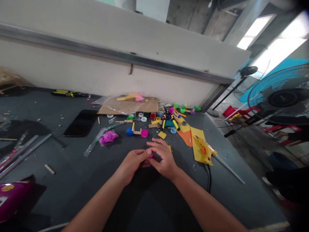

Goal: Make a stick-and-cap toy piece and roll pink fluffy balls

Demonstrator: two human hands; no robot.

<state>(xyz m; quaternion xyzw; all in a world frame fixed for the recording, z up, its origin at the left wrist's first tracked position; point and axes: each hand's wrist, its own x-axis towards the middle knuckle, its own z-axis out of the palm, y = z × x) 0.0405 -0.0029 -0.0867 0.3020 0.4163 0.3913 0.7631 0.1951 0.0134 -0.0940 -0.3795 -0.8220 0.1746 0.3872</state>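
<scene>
A small lump of purple modelling clay [151,155] shows between my two hands, mostly covered by fingers. My left hand [136,161] pinches it, its thumb on top. From the other side my right hand [164,158] curves around the lump, thumb and fingers bent in. Just beyond the hands sits a small figure of wooden sticks with a blue clay piece [129,131] at one end and a pink clay piece [144,133] at the other. To the left lies a clear bag of purple clay [108,138].
A yellow glue gun [204,149] with a glue stick and black cord rests on yellow sheets at right. Small lids, pliers [166,117] and clay pieces crowd the back. A black phone [80,123] and clear glue sticks [26,151] lie left. A fan [282,96] stands beyond the table.
</scene>
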